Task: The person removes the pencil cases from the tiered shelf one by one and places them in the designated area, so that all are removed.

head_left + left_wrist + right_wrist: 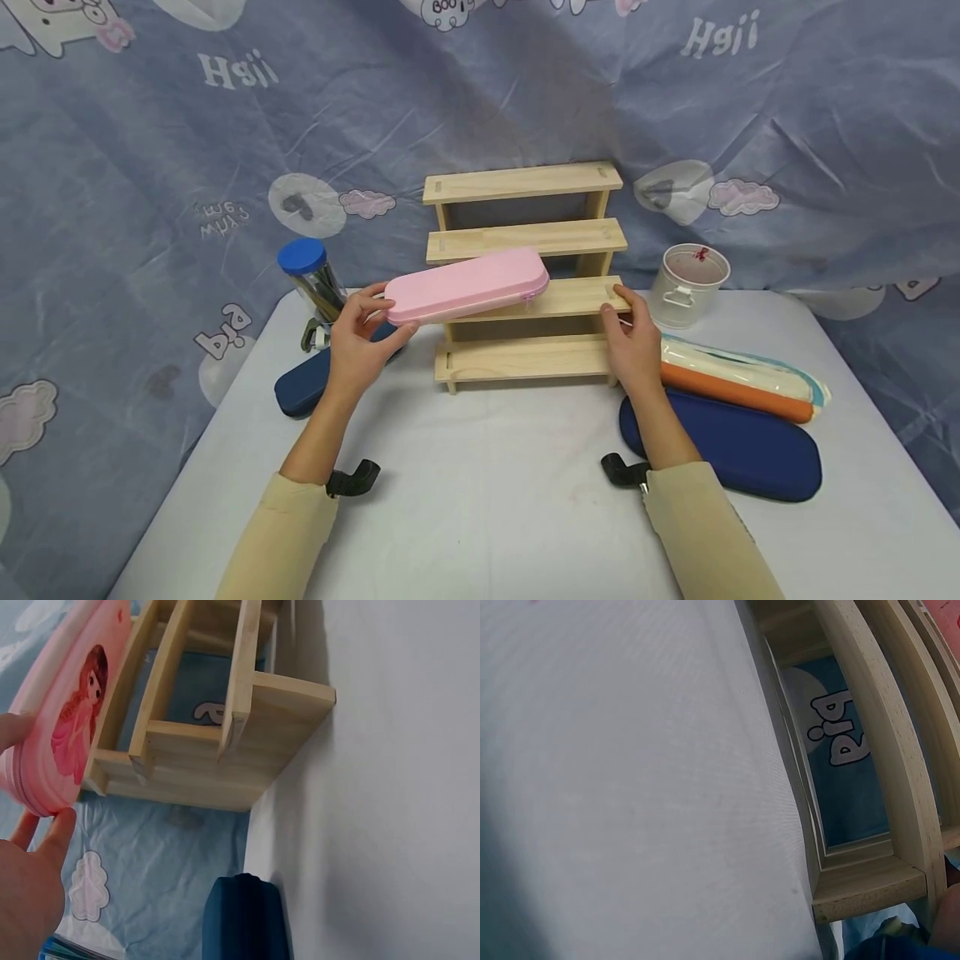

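A pink zippered pencil case is held up at a slant in front of the four-step wooden rack. My left hand grips the case by its left end, thumb below and fingers above. In the left wrist view, a printed girl in a pink dress shows on one face of the case. My right hand holds the rack's right end at the second step from the bottom. Only a bit of that hand shows in the right wrist view, at the lower right edge.
On the left stand a clear jar with a blue lid and a dark blue case. To the right are a whitish pail, an orange and cream pouch and a navy case. A printed curtain hangs behind the rack.
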Motion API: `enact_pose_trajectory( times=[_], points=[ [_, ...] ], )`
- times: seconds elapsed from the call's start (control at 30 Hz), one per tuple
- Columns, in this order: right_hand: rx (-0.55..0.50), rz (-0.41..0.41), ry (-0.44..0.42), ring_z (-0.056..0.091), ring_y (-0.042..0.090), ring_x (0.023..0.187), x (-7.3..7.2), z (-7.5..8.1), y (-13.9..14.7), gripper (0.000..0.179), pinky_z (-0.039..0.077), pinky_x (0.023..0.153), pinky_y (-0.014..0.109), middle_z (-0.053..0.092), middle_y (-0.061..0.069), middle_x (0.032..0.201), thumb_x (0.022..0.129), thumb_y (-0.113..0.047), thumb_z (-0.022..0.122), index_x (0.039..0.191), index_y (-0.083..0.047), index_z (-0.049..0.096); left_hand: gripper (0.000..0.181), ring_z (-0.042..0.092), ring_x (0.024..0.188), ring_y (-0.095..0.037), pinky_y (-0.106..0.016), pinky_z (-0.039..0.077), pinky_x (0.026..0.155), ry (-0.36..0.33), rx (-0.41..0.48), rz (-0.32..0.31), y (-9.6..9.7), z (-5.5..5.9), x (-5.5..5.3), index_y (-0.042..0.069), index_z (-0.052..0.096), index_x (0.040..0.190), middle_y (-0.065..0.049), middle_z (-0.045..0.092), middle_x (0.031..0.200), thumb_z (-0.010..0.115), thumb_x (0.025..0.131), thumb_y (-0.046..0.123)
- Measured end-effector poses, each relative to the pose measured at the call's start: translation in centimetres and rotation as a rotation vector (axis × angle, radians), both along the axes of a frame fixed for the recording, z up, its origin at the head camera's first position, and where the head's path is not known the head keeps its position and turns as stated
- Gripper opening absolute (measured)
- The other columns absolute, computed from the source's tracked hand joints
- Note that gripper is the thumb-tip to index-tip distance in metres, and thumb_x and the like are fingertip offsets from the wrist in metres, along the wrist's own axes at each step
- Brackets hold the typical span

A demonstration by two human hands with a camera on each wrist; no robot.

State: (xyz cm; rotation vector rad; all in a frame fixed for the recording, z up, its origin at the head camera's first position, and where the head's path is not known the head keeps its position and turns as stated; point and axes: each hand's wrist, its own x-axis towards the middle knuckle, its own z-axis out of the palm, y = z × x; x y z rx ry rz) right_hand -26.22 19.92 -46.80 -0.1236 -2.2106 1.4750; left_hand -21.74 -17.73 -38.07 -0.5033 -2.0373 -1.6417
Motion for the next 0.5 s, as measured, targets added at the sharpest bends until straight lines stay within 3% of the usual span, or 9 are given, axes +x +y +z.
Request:
enact_pose_trajectory(
  times=[0.5],
  points=[
    [-0.004,-0.004,0.010,0.061,0.019,0.105,0.0,0.2,0.1,0.044,0.051,0.088,0.035,0.058,0.002,0.127,0.094,-0.047,0.056,0.135,-0.031,0.053,0.036,0.050,0.117,-0.039,-0.040,0.046,0.098,0.035,-0.030,-0.029,-0.8,-0.9,1.5,-0.010,0.059,0.101,-0.026,0.049,0.129,0.078,0.071,-0.013]
  ],
)
